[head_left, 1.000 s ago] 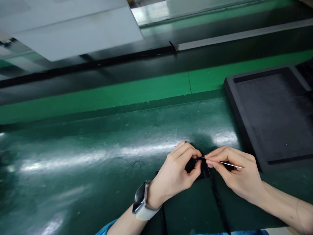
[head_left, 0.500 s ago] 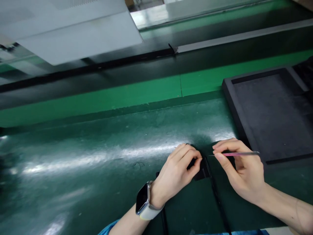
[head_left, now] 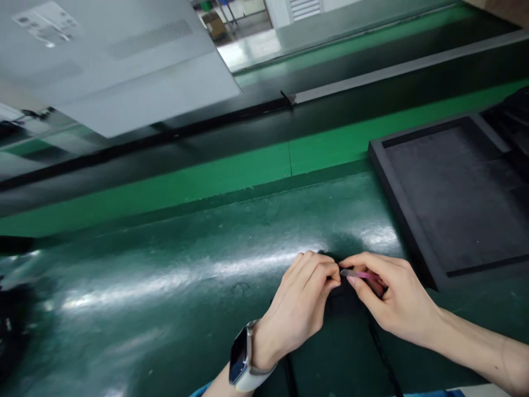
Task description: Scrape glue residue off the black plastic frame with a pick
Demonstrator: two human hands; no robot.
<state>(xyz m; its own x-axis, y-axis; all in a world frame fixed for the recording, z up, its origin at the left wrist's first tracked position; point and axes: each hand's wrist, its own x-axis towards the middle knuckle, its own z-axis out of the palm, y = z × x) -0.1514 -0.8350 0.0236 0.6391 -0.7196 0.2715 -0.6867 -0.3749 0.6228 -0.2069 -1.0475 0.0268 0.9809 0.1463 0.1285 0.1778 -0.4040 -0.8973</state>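
My left hand (head_left: 303,289), with a watch (head_left: 242,353) on its wrist, is closed in a pinch over a dark black piece (head_left: 341,303), mostly hidden by the fingers. From around it, black straps or cords (head_left: 384,353) run down toward the front edge. Between thumb and fingers of my right hand (head_left: 392,295) is a slim pink tool with a grey flat end (head_left: 361,274). That grey end points at the left fingertips and seems to meet them. Whether it touches the black piece cannot be made out.
A black tray (head_left: 446,193) with raised walls stands to the right, dark items (head_left: 512,121) beyond it. A thin dark thread (head_left: 240,286) lies on the green tabletop (head_left: 165,320). A large pale panel (head_left: 157,82) overhangs the far left; a dark object (head_left: 14,325) sits at the left edge.
My right hand has moved left, up to the left hand. The pink tool has turned in its fingers, its grey flat end now toward the left fingertips. The view has shifted slightly.
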